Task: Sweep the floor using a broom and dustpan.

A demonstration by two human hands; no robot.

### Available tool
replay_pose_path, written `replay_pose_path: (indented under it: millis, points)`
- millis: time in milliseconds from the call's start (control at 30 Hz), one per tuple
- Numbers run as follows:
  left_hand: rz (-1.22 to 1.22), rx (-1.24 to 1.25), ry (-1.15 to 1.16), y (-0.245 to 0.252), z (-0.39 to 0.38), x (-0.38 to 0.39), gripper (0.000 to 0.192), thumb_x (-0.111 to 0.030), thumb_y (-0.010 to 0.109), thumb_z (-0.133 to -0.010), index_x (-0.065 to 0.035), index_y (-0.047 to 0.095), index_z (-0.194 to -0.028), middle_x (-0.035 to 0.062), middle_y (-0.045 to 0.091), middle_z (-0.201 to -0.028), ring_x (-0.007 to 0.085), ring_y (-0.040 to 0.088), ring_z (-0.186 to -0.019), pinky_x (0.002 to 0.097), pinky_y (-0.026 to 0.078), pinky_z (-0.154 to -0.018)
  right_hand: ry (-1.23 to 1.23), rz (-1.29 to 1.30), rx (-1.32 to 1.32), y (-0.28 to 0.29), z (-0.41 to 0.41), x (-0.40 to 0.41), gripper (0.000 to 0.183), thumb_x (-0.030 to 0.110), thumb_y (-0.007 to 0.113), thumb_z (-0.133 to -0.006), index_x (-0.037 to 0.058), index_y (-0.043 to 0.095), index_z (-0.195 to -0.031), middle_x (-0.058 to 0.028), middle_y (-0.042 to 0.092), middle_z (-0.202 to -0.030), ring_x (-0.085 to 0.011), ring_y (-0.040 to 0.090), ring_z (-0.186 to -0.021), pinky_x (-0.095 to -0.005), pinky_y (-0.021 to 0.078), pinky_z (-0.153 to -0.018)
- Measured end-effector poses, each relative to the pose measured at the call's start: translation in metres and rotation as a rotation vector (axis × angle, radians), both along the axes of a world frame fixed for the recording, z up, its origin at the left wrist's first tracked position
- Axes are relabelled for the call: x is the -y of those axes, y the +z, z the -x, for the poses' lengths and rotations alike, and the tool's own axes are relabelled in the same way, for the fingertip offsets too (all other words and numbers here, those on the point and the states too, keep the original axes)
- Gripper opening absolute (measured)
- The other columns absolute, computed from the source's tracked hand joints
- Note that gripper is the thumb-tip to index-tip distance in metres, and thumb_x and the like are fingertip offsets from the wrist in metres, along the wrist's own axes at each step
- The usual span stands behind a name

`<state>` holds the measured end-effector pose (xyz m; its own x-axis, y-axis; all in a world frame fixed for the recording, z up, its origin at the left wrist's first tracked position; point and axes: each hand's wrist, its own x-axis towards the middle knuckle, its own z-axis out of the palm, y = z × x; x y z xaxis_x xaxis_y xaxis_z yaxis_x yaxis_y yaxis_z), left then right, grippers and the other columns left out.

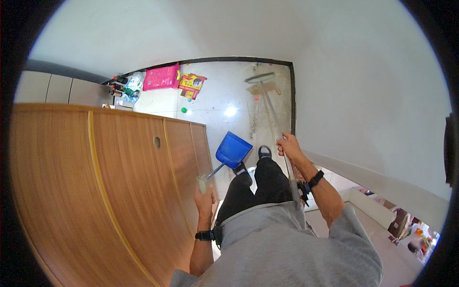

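My left hand (205,199) grips the handle of a blue dustpan (233,149), whose pan lies in front of my left shoe. In my right hand (289,146) is the long pale handle of a broom (274,114). The broom's wide flat head (260,77) rests on the tiled floor near the far right corner. A brownish stain or dust patch (255,89) shows beside that head. Close by lie a small red-orange piece (256,98) and a short tan piece (278,92). Thin streaks of debris (253,122) run along the floor towards my feet.
A wooden cabinet (125,179) stands along my left side, and a white wall (365,107) rises on the right. By the far wall are a pink package (161,77), yellow-and-red printed packaging (192,84) and several bottles (118,86). A green cap-like object (184,110) sits on the floor.
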<state>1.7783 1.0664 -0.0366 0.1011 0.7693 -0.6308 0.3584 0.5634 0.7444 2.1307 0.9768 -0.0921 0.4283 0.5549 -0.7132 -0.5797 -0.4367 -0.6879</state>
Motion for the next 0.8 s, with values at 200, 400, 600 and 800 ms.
replay_pose_path:
  millis: [200, 400, 600, 800]
  points:
    - [0.033, -0.039, 0.053, 0.008, -0.027, -0.019, 0.028, -0.017, 0.065, -0.086, -0.008, 0.051, -0.109, -0.0025, 0.046, -0.063, 0.0066, 0.042, -0.047, 0.0222, 0.034, -0.039, 0.118, -0.048, -0.015, -0.038, -0.059, -0.087, 0.055, 0.003, 0.054, -0.085, 0.0008, 0.034, -0.136, -0.0058, 0.053, -0.072, -0.0113, 0.047, -0.05, -0.0269, 0.0404, -0.041]
    - [-0.019, -0.056, 0.175, 0.021, -0.053, -0.021, 0.029, -0.009, 0.063, -0.086, -0.0064, 0.051, -0.112, -0.0025, 0.047, -0.061, 0.0069, 0.043, -0.045, 0.0221, 0.035, -0.039, 0.0, -0.041, -0.083, -0.071, -0.12, -0.184, 0.049, 0.001, 0.053, -0.083, 0.0038, 0.042, -0.131, -0.0071, 0.052, -0.07, -0.013, 0.047, -0.049, -0.0283, 0.0401, -0.038]
    - [0.001, -0.182, 0.313, 0.036, -0.091, -0.033, 0.024, -0.009, 0.062, -0.086, -0.0071, 0.051, -0.107, -0.0009, 0.048, -0.06, 0.0083, 0.044, -0.044, 0.0226, 0.035, -0.038, -0.082, 0.042, -0.126, -0.125, -0.179, -0.205, 0.054, 0.001, 0.053, -0.085, 0.0031, 0.038, -0.136, -0.007, 0.051, -0.07, -0.0125, 0.046, -0.049, -0.0289, 0.0393, -0.039]
    - [0.035, -0.186, 0.262, 0.048, -0.118, -0.065, 0.022, -0.008, 0.061, -0.087, -0.0068, 0.051, -0.107, -0.0001, 0.048, -0.06, 0.0088, 0.045, -0.046, 0.023, 0.037, -0.04, -0.164, 0.076, -0.074, -0.1, -0.137, -0.179, 0.055, -0.001, 0.052, -0.083, 0.0016, 0.038, -0.136, -0.0046, 0.049, -0.065, -0.0124, 0.043, -0.045, -0.0298, 0.0374, -0.037]
